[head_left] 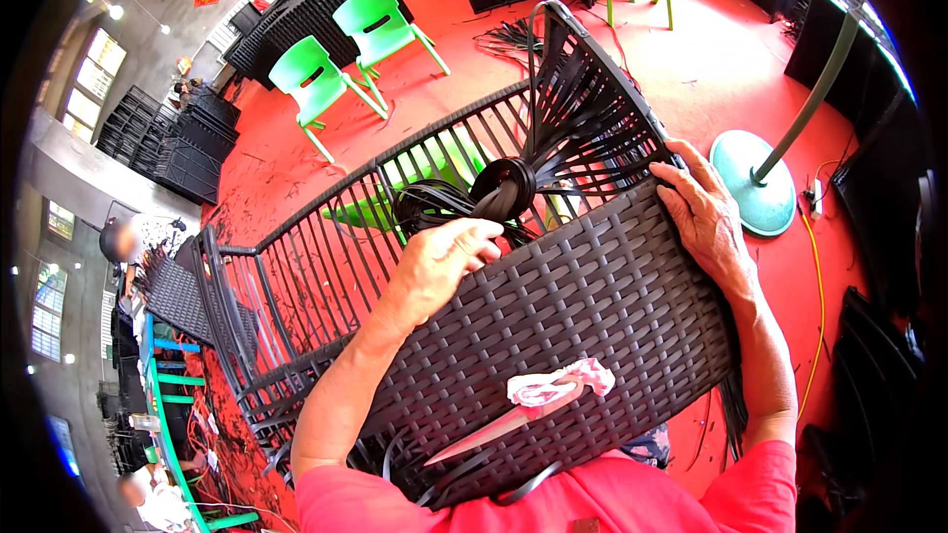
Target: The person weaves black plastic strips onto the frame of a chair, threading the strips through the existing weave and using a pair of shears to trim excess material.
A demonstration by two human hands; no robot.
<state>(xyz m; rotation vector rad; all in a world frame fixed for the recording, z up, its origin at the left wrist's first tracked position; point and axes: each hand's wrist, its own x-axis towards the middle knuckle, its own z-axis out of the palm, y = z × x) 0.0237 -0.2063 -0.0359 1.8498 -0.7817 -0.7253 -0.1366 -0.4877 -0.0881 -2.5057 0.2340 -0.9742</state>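
Note:
A dark furniture frame [380, 178], partly woven with flat plastic strips, lies across my lap. Its near panel [602, 306] has a tight basket weave, while bare slats and loose strips show beyond. My left hand [449, 262] is closed at the upper edge of the weave; its fingertips are partly hidden, beside a coiled bundle of black plastic strips [504, 188]. At the panel's right corner, my right hand [701, 212] curls its fingers over the frame edge. A pointed blade [484, 436] with its handle wrapped in pink-and-white cloth [561, 383] rests on the weave.
Green plastic chairs [308, 79] stand on the red floor [257, 173] beyond the frame. At right is a pole on a round turquoise base [752, 188], near a yellow cable [818, 306]. Two other people [163, 237] are at the left, by a green metal frame [168, 434].

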